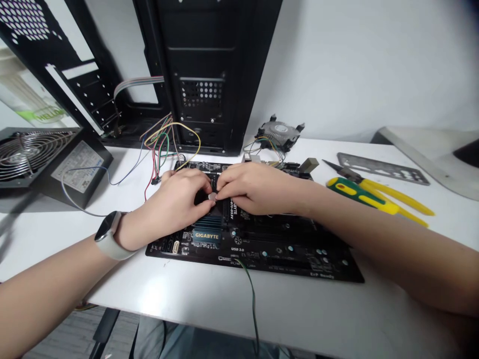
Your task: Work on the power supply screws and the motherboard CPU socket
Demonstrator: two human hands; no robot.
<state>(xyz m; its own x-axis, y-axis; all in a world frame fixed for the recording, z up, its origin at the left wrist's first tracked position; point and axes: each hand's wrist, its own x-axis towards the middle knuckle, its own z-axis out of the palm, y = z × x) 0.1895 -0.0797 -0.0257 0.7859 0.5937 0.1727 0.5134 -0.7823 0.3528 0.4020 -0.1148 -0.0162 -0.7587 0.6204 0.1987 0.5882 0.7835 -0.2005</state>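
Above the motherboard (258, 245), toward its far left corner, the fingertips of the left hand (187, 192) and right hand (249, 187) meet at a small pale piece (212, 197) (too hidden to identify). Both grips are narrow, thumbs and fingers drawn close around that piece, though I cannot tell which hand bears it. Just nearer than the fingers sits a blue heatsink (207, 236) marked GIGABYTE, and a watch (109, 229) circles the left wrist. The motherboard lies flat on the white table (179, 296), near its front edge; 1 dark green cable (252, 291) runs from the board over that edge. Beyond the board, colored wires (187, 124) trail from the black computer case (213, 35), which stands toward the table's far edge. A round cooler (280, 132) lies right of the case. Toward the table's left edge rests a power supply (80, 164) (its fan grille faces up). Right of the board are yellow-handled pliers (396, 194), partly behind a green-and-yellow handle (355, 192). Past them lie a slotted metal plate (385, 168) and, farther right, a white base (430, 154).
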